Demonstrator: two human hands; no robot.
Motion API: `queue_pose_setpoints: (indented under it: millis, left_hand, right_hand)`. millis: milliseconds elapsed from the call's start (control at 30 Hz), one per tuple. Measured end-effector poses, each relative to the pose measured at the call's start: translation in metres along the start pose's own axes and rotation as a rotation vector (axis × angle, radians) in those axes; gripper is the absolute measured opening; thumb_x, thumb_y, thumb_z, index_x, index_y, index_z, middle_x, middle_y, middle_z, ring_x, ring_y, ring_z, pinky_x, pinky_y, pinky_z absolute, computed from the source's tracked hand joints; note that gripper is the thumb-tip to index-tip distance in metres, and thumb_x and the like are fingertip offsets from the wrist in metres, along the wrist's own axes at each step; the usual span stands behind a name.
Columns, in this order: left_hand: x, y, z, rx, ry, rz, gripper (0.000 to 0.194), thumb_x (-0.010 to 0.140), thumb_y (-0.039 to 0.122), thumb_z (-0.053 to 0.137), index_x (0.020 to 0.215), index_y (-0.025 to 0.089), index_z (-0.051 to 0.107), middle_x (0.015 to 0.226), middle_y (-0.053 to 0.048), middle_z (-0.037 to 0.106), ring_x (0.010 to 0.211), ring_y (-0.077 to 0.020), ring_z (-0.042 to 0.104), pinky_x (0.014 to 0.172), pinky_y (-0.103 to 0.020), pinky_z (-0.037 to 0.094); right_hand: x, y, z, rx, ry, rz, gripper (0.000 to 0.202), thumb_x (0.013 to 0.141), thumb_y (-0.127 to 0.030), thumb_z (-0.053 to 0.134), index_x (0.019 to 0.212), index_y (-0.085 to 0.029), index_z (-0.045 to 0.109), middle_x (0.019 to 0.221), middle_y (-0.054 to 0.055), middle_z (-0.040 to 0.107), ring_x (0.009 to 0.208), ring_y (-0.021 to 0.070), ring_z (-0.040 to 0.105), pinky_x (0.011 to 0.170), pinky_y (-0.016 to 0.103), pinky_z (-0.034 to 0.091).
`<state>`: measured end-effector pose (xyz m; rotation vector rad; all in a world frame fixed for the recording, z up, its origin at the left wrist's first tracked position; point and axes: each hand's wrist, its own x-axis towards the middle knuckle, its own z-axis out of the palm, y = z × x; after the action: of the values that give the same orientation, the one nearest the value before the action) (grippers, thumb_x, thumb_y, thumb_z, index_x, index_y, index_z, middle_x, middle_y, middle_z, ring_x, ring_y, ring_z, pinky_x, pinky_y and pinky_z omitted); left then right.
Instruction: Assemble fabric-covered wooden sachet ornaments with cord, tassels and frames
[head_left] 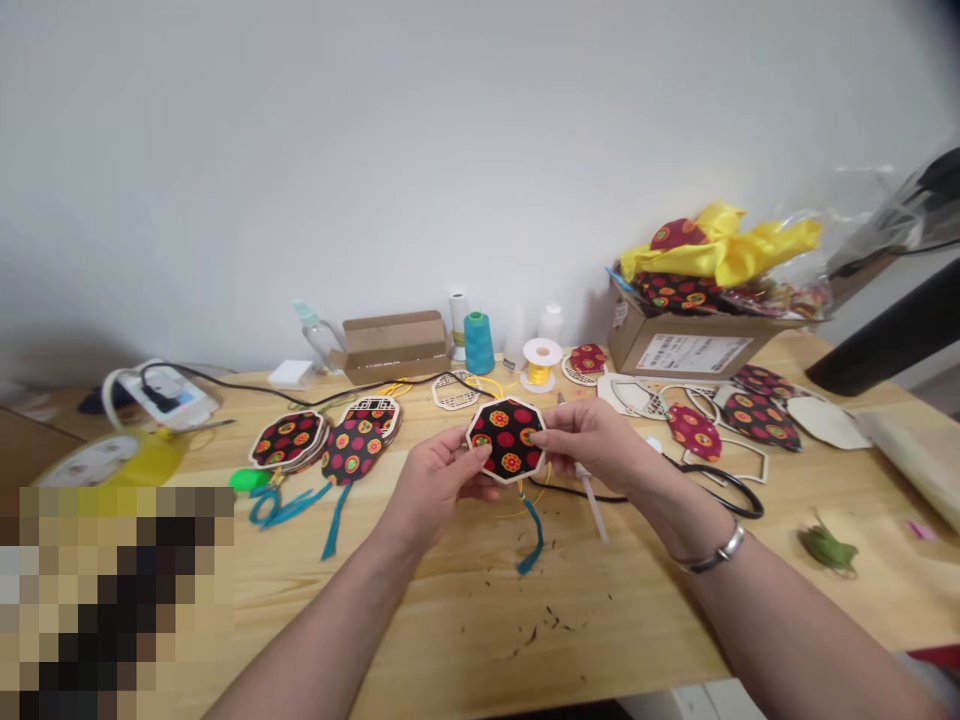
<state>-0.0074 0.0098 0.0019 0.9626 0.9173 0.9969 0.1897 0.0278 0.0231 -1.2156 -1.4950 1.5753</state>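
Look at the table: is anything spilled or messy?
Yes: dark bits lie scattered on the table, mostly below the blue tassel in the picture. They look odd because they're strewn loosely over pale wood, like crumbs; I can't tell what they are. The octagon in the left hand and right hand looks fine.

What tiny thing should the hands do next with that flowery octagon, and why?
Perhaps the right hand should press gently along the right edge of the octagon: its thumb lies on that side, while the left hand holds the opposite side.
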Motion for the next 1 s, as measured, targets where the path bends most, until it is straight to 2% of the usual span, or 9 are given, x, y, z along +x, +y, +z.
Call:
queue_pose_setpoints:
  millis: [233, 367, 500, 667, 800, 1000]
  left_hand:
    - [0.0, 0.002, 0.0, 0.011, 0.004, -0.026, 0.028, 0.074, 0.03, 0.07, 0.096, 0.013, 0.066, 0.079, -0.007, 0.071, 0.06, -0.0137, 0.064, 0.05, -0.021, 0.053]
    - [-0.001, 0.001, -0.002, 0.018, 0.012, -0.012, 0.029, 0.074, 0.032, 0.07, 0.096, 0.013, 0.067, 0.082, -0.007, 0.071, 0.065, -0.0147, 0.064, 0.052, -0.022, 0.053]
    - [-0.001, 0.001, -0.003, -0.01, 0.033, 0.003, 0.029, 0.076, 0.036, 0.067, 0.094, 0.014, 0.07, 0.085, -0.009, 0.072, 0.07, -0.0168, 0.065, 0.059, -0.025, 0.053]
    - [-0.001, 0.004, 0.0, -0.081, 0.085, 0.028, 0.031, 0.075, 0.038, 0.067, 0.092, 0.013, 0.072, 0.086, -0.01, 0.073, 0.072, -0.0193, 0.066, 0.069, -0.031, 0.053]
    - [0.0, 0.005, 0.001, -0.05, 0.165, 0.017, 0.027, 0.071, 0.037, 0.071, 0.086, 0.014, 0.073, 0.077, -0.007, 0.073, 0.065, -0.0162, 0.065, 0.063, -0.026, 0.052]
    - [0.001, -0.001, -0.003, 0.019, 0.243, 0.06, 0.022, 0.068, 0.034, 0.074, 0.075, 0.013, 0.074, 0.069, -0.004, 0.073, 0.059, -0.0114, 0.061, 0.058, -0.02, 0.047]
  right_hand:
    - [0.001, 0.001, 0.002, -0.03, 0.047, 0.013, 0.028, 0.069, -0.039, 0.068, 0.06, -0.014, 0.058, 0.045, -0.004, 0.051, 0.039, 0.0041, 0.041, 0.039, 0.018, 0.028]
    - [0.003, 0.004, 0.001, -0.034, 0.059, 0.014, 0.027, 0.068, -0.037, 0.067, 0.06, -0.014, 0.058, 0.046, -0.004, 0.052, 0.041, 0.0048, 0.043, 0.041, 0.018, 0.03]
    - [0.003, 0.001, 0.002, -0.02, 0.069, 0.04, 0.025, 0.068, -0.036, 0.067, 0.059, -0.015, 0.058, 0.045, -0.004, 0.052, 0.041, 0.0055, 0.043, 0.041, 0.018, 0.029]
    - [-0.001, -0.002, 0.006, -0.027, 0.008, 0.053, 0.025, 0.069, -0.036, 0.065, 0.058, -0.016, 0.056, 0.044, -0.005, 0.051, 0.04, 0.0053, 0.041, 0.04, 0.019, 0.028]
    - [-0.002, -0.001, 0.01, -0.095, -0.042, 0.053, 0.026, 0.072, -0.034, 0.063, 0.055, -0.016, 0.054, 0.043, -0.005, 0.05, 0.038, 0.0051, 0.04, 0.038, 0.018, 0.028]
    - [-0.004, 0.0, 0.014, -0.145, -0.04, 0.045, 0.024, 0.071, -0.029, 0.063, 0.054, -0.016, 0.054, 0.042, -0.005, 0.05, 0.038, 0.0053, 0.041, 0.038, 0.018, 0.03]
